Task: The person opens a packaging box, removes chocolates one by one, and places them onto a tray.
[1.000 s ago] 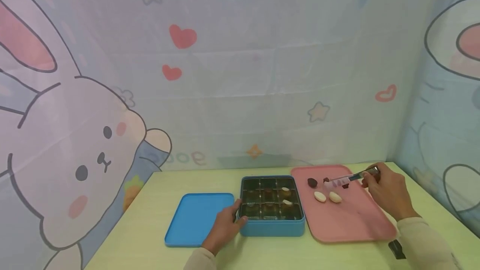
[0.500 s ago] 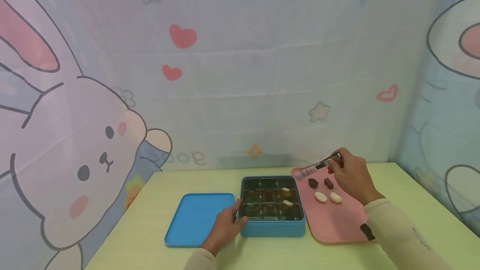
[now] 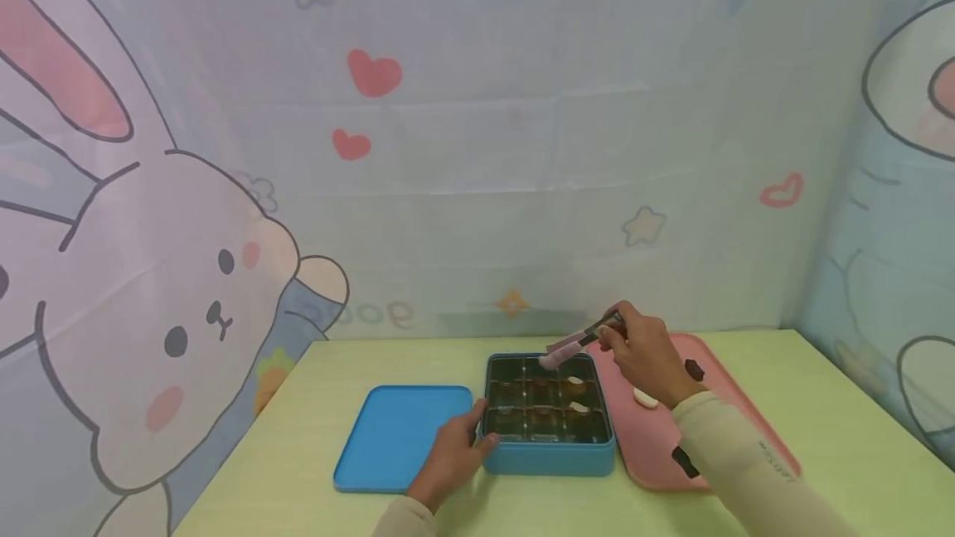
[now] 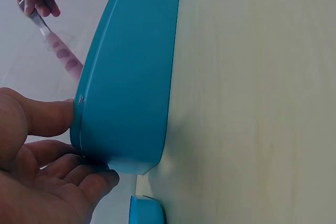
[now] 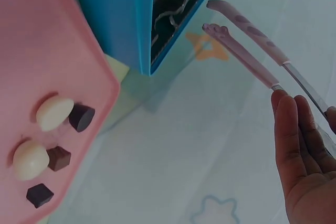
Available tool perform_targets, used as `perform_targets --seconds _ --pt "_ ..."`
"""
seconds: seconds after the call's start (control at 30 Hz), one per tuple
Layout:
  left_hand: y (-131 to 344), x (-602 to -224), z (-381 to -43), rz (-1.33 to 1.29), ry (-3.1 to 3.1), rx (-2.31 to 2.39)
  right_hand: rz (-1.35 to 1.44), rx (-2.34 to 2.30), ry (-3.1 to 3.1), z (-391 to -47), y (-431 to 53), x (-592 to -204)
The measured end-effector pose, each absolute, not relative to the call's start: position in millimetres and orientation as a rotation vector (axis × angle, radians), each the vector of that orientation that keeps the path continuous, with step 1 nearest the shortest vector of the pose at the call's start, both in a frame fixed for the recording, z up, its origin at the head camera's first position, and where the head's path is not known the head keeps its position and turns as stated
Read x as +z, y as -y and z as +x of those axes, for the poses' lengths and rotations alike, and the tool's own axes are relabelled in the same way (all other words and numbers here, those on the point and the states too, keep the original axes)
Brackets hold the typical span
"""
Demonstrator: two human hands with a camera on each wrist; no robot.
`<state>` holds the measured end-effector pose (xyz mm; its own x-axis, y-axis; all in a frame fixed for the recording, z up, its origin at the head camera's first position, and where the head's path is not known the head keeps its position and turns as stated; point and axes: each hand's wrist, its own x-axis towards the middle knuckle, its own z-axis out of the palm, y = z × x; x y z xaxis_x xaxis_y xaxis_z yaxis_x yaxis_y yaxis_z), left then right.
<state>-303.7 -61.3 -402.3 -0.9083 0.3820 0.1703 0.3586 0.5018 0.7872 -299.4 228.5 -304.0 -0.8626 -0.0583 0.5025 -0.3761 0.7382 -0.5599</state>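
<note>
My left hand (image 3: 451, 446) grips the front left corner of a blue box (image 3: 548, 460), thumb at its rim and fingers against the side in the left wrist view (image 4: 68, 177). A dark insert divides the box into compartments; white pieces (image 3: 578, 408) show in two at the right. My right hand (image 3: 637, 350) holds tongs (image 3: 564, 351) with pink, paw-marked tips over the back row. Seen from the right wrist, the tong arms (image 5: 254, 34) stand apart with nothing between their tips. White chocolates (image 5: 30, 160) and dark chocolates (image 5: 82, 117) lie on a pink tray (image 5: 37, 35).
Right of the box, the pink tray reaches close to its side, partly covered by my right forearm. A flat blue lid (image 3: 403, 437) lies left of the box, beside my left hand. A printed cloth (image 3: 477, 214) hangs behind the pale yellow table (image 3: 418, 361).
My right hand has carried the tongs leftward from over the chocolates on the tray to above the box's back row. My left hand has kept its hold on the box corner.
</note>
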Motion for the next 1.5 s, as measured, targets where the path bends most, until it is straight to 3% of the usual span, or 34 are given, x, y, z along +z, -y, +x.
perform_targets --seconds 0.3,1.5 --pt "51 -402 -312 0.620 -2.744 1.407 0.406 0.938 2.517 -330 -223 -312" --pt "50 -400 -311 0.602 -2.723 1.412 0.343 0.548 2.651 -344 -189 -319"
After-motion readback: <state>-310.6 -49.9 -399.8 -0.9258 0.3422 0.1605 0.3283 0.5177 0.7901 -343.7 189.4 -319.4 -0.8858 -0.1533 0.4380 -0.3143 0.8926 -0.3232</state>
